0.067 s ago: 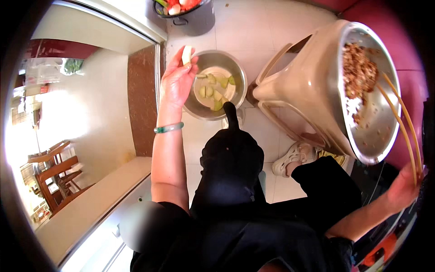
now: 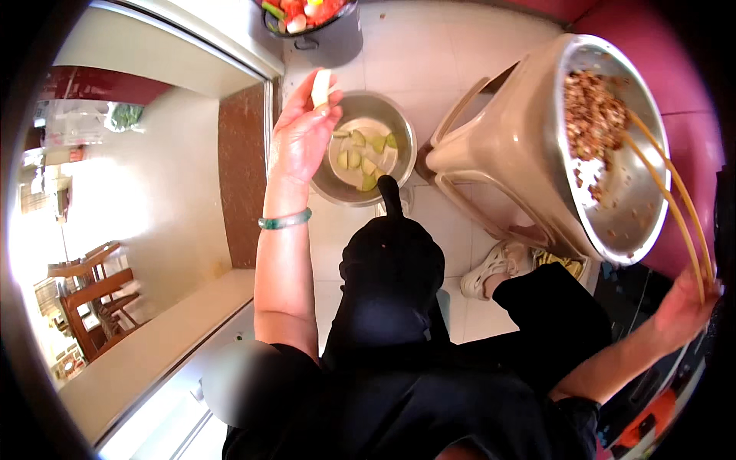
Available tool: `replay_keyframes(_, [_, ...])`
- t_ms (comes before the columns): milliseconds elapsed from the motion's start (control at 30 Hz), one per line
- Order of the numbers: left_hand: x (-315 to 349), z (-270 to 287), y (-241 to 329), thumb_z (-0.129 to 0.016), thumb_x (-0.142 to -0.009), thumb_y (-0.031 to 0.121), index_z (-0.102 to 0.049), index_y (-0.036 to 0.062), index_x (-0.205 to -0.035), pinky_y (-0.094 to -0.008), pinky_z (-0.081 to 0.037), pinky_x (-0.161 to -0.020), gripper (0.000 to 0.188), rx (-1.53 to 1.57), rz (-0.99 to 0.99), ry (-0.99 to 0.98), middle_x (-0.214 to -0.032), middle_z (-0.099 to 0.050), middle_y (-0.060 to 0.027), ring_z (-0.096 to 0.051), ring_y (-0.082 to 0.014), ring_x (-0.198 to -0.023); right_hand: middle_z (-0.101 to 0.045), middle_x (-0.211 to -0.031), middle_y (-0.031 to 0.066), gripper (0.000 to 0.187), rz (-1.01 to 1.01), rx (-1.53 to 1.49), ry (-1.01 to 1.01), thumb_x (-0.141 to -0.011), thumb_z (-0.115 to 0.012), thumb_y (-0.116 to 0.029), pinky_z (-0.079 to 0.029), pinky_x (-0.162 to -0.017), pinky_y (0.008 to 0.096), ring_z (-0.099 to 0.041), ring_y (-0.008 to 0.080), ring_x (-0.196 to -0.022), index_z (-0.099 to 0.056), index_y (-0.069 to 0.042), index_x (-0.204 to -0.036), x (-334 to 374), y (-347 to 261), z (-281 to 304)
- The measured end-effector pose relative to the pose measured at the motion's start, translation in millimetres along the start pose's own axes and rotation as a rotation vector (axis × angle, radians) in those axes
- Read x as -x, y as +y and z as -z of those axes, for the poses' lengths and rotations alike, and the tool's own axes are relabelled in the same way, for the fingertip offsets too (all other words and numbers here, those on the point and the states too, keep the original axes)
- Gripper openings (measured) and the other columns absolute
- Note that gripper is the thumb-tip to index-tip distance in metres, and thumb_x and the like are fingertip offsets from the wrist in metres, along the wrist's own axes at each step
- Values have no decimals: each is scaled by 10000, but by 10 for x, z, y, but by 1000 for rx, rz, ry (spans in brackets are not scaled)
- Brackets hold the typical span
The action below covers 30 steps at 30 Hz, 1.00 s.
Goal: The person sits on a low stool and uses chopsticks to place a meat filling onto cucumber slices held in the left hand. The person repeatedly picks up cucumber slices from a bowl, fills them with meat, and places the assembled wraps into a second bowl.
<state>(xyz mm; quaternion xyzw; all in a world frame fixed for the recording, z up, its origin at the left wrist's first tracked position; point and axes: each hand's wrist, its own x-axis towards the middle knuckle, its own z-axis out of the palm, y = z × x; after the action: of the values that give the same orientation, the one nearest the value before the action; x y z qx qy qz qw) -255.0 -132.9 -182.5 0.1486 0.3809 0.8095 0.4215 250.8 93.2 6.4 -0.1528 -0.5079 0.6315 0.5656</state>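
My left hand (image 2: 297,146), with a green bangle on its wrist, pinches a short pale whitish-green vegetable piece (image 2: 321,89) whose kind I cannot make out. It is raised beside and partly over a steel basin (image 2: 400,130) on the floor. Several cut green-and-pale vegetable pieces (image 2: 353,159) lie in that basin. My right hand (image 2: 682,310) grips a pair of long wooden chopsticks (image 2: 673,203). Their tips reach into a brown minced filling (image 2: 590,107) in a large steel bowl (image 2: 638,215).
The bowl rests on a tall beige plastic stool (image 2: 506,130). A dark pot (image 2: 337,44) of red and green vegetables stands beyond the basin. Near the stool is a foot in a white shoe (image 2: 483,280). A door frame (image 2: 270,123) edges the left side.
My left hand is slightly higher with the vegetable piece. The chopsticks have shifted a little left and up; the bowl also appears slightly farther left in view.
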Motion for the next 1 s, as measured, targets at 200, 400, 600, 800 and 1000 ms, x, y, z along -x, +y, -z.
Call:
replay_keyframes(200, [202, -1826, 481, -613, -724, -71, -477, 46, -1247, -296, -467, -849, 553, -28, 116, -600, -1161, -547, -113, -557, -203, -990, -570, -962, 169, 395, 428, 743, -179, -926, -437, -360, -482, -687, 284, -571, 184, -755, -597, 0, -902, 122, -26, -935])
replay_keyframes(400, [486, -2833, 394, -673, -689, -49, -503, 55, -1216, -295, -437, -869, 563, -222, 200, -839, -1124, -575, -58, -543, -158, -1018, -567, -895, 102, 248, 569, 958, -337, -761, -632, -26, -495, -608, 261, -590, 169, -710, -636, -67, -1006, 99, 43, -1483])
replay_keyframes(600, [602, -3131, 25, -726, -691, 33, -476, 45, -1244, -271, -427, -865, 607, -170, 253, -856, -1139, -555, -41, -525, -146, -1023, -551, -840, 72, 422, 591, 1032, -351, -700, -661, -1, -524, -603, 296, -611, 219, -705, -611, -154, -1090, 143, 146, -1433])
replay_keyframes(800, [574, -3075, -180, -740, -698, 93, -463, 56, -1267, -251, -407, -847, 633, -94, 284, -810, -1153, -543, -30, -507, -127, -1023, -562, -871, 84, 371, 558, 1052, -339, -711, -658, -4, -529, -612, 314, -625, 235, -715, -616, -129, -1058, 133, 288, -1319])
replay_keyframes(1000, [530, -3007, -222, -683, -739, 23, -479, 94, -1255, -256, -437, -827, 559, -72, 316, -808, -1140, -536, -42, -520, -144, -1001, -570, -854, 102, 367, 576, 1007, -301, -718, -656, 7, -508, -585, 319, -608, 244, -699, -615, -116, -1061, 74, 410, -1289])
